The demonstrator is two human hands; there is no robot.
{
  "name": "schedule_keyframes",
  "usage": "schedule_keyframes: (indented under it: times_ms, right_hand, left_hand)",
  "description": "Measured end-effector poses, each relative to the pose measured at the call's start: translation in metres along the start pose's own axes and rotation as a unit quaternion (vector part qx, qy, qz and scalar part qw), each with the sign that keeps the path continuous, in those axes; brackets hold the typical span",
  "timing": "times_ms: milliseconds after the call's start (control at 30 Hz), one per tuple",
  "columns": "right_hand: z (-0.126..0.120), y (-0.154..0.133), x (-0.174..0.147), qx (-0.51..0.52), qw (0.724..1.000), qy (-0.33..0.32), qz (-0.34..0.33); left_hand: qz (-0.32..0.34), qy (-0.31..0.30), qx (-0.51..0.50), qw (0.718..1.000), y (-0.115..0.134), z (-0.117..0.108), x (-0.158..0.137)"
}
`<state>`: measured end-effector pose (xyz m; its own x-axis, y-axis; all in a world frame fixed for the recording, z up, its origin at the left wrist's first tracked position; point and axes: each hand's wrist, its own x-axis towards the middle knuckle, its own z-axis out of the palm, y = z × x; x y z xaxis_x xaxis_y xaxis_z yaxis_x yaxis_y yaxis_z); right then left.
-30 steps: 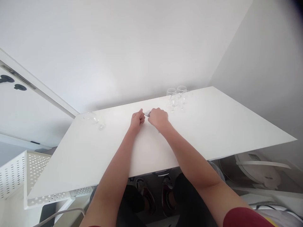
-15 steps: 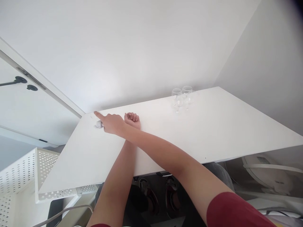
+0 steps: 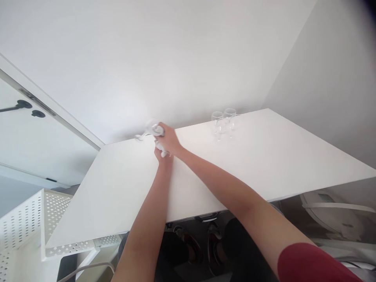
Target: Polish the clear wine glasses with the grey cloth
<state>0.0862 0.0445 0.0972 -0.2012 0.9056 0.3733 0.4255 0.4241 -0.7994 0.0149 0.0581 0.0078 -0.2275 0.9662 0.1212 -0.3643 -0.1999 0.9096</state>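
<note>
A clear stemmed glass (image 3: 150, 128) is tilted on its side above the back edge of the white table (image 3: 117, 196), its foot pointing left. My right hand (image 3: 170, 141) is closed around the bowl end of the glass. Just below it, my left hand (image 3: 164, 158) has its fingers curled up around a crumpled white cloth (image 3: 160, 147). The two hands touch or nearly touch. Motion blur and overlap hide some fingertips, and part of the cloth lies against the right fingers.
Several clear stemmed glasses (image 3: 225, 121) stand grouped at the table's back edge, right of my hands, by the wall (image 3: 188, 58). A white perforated rack (image 3: 57, 207) sits at the lower left. A door with a black handle (image 3: 22, 105) is at far left.
My right hand has moved right from the table's back left corner to my left hand, bringing the glass and white cloth. The left hand's curled fingers now have the cloth in them.
</note>
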Motion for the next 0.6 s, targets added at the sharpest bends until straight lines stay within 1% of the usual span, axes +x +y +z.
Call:
schedule_keyframes:
  times_ms: [67,133,167,200,267,300,333,367,433,500,567,600]
  right_hand:
    - [-0.022,0.027,-0.015,0.069,0.996,0.04,0.039]
    - [-0.035,0.049,-0.031,0.124,0.989,0.059,0.059]
    - [-0.039,0.057,-0.038,0.142,0.986,0.054,0.067]
    - [-0.041,0.062,-0.044,0.158,0.984,0.034,0.07]
    - [-0.046,0.068,-0.05,0.186,0.979,-0.028,0.073]
    - [-0.049,0.07,-0.05,0.2,0.975,-0.049,0.079]
    - [-0.051,0.071,-0.049,0.215,0.971,-0.056,0.092]
    - [-0.054,0.073,-0.047,0.229,0.966,-0.047,0.112]
    - [-0.059,0.08,-0.041,0.251,0.954,-0.008,0.165]
    - [-0.06,0.089,-0.035,0.259,0.944,0.007,0.205]
    - [-0.057,0.099,-0.031,0.244,0.943,0.015,0.225]
    - [-0.054,0.104,-0.03,0.237,0.945,0.025,0.223]
  left_hand:
    - [0.002,-0.04,-0.027,0.999,0.002,0.011,-0.006]
    - [-0.012,-0.074,-0.037,0.997,0.001,0.021,-0.012]
    - [-0.02,-0.082,-0.036,0.996,0.0,0.025,-0.014]
    - [-0.028,-0.086,-0.038,0.995,-0.001,0.028,-0.016]
    - [-0.031,-0.086,-0.057,0.994,-0.001,0.029,-0.016]
    - [-0.028,-0.08,-0.069,0.994,0.0,0.028,-0.015]
    - [-0.024,-0.068,-0.079,0.994,0.001,0.025,-0.014]
    - [-0.016,-0.049,-0.083,0.995,0.003,0.022,-0.012]
    - [0.005,0.0,-0.076,0.997,0.007,0.016,-0.009]
    - [0.015,0.035,-0.06,0.997,0.01,0.013,-0.007]
    - [0.009,0.043,-0.041,0.998,0.011,0.012,-0.008]
    - [0.004,0.04,-0.034,0.999,0.011,0.013,-0.009]
